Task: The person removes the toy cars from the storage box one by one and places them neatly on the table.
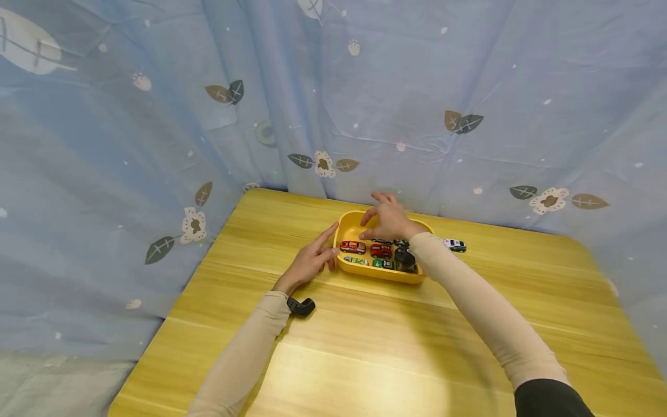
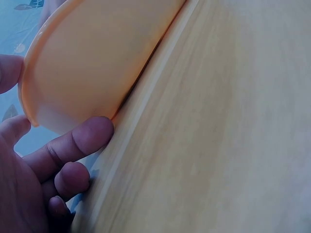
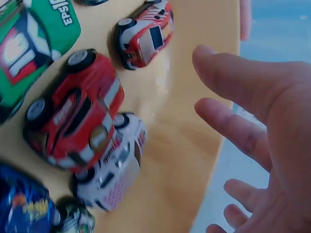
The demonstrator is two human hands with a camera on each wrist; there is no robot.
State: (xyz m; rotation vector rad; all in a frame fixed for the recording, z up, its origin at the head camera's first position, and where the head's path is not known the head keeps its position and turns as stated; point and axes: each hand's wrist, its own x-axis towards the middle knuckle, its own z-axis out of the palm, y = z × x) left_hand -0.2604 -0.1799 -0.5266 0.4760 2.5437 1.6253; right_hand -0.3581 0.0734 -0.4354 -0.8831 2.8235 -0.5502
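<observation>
A yellow plastic bin point(image 1: 383, 277) holds several small toy cars. My left hand point(image 1: 308, 262) is at its left end, with the index finger stretched along the side and the thumb by the rim; in the left wrist view its fingertips touch the bin's wall point(image 2: 97, 63). Above the bin's far side is my right hand point(image 1: 388, 220), thumb and fingers spread apart and holding nothing. Near it in the right wrist view lie a red toy car point(image 3: 77, 114), a white and pink one point(image 3: 114, 167), a red and white one point(image 3: 146, 36) and a green one point(image 3: 29, 53).
A white and green toy car point(image 1: 455, 245) sits on the wooden table point(image 1: 339, 347), right of the bin and partly behind the right forearm. A patterned blue curtain point(image 1: 391, 104) hangs behind the table's far edge. The left wrist wears a black band point(image 1: 301, 307).
</observation>
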